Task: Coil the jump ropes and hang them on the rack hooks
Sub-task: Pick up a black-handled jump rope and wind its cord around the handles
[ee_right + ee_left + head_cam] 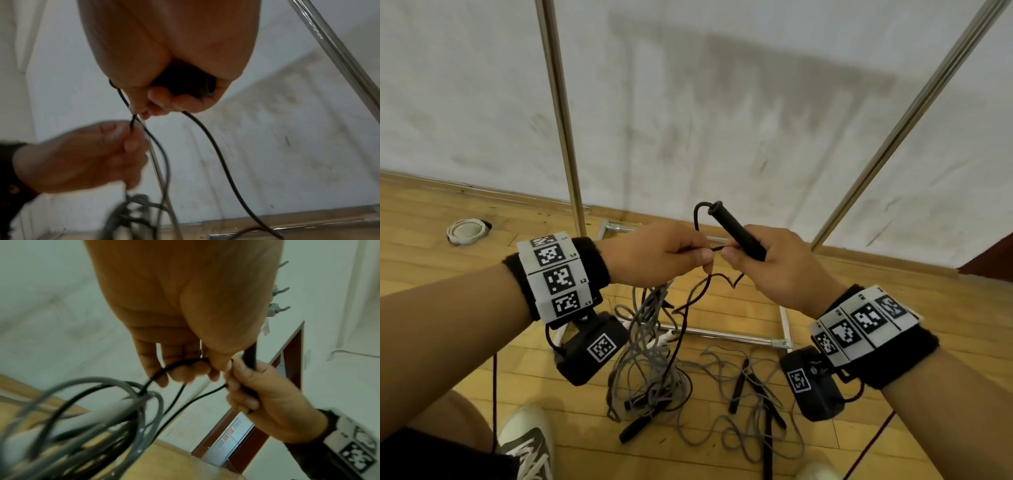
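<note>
A wooden floor (pixel 893 308) runs up to the white wall. On it lies a tangle of grey jump ropes (pixel 650 370) with black handles (pixel 635 428), just in front of the rack's metal base frame (pixel 722 334). More loose grey rope (pixel 739 438) and handles lie beside it. A round white fitting (pixel 465 232) sits near the wall edge. Two shoes (pixel 527 442) stand at the floor's near edge.
</note>
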